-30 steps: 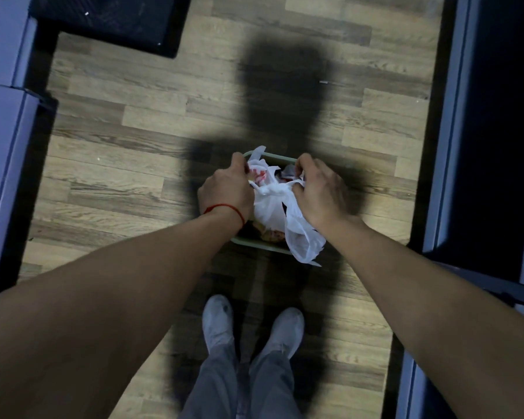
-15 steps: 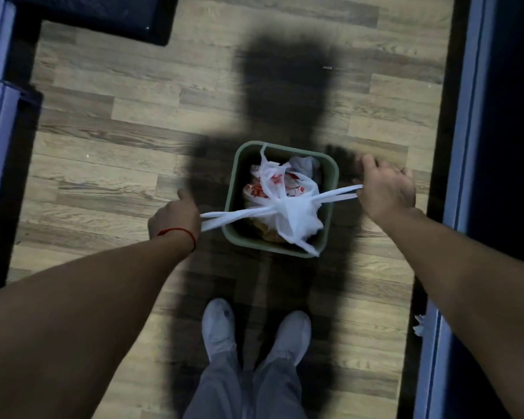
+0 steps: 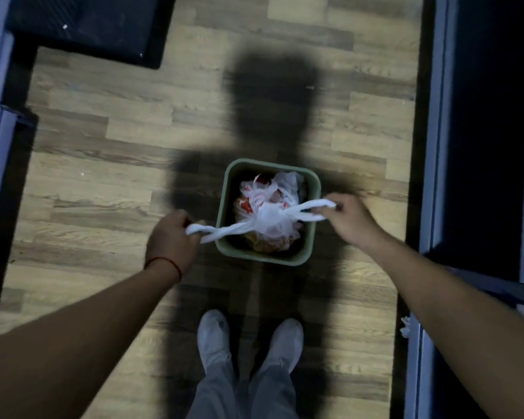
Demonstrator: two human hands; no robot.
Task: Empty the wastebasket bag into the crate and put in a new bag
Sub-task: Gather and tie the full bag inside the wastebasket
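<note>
Bag: white plastic bag (image 3: 270, 220) sits inside the green wastebasket (image 3: 268, 260), its mouth gathered to a bunch at the middle; red-printed packaging and brownish waste show through it.
Handles: two twisted strips run out from the bunch, one past the wastebasket's left rim, one past its right rim.
Wastebasket: stands on the wood floor (image 3: 103, 164), just ahead of the person's shoes (image 3: 248, 340).
Crate: dark crate (image 3: 88, 25) on the floor, well beyond the wastebasket to its far left.
Risk 1: thin strips under opposed pull may stretch or tear, judged from how narrow they look.
Risk 2: knot seems not yet closed; lifting now could spill waste.
Risk 3: a full bag may drag the light wastebasket up with it.
Left hand: left hand (image 3: 171, 237) clenched around the left strip's end.
Right hand: right hand (image 3: 350, 219) pinching the right strip's end, fingers curled.
</note>
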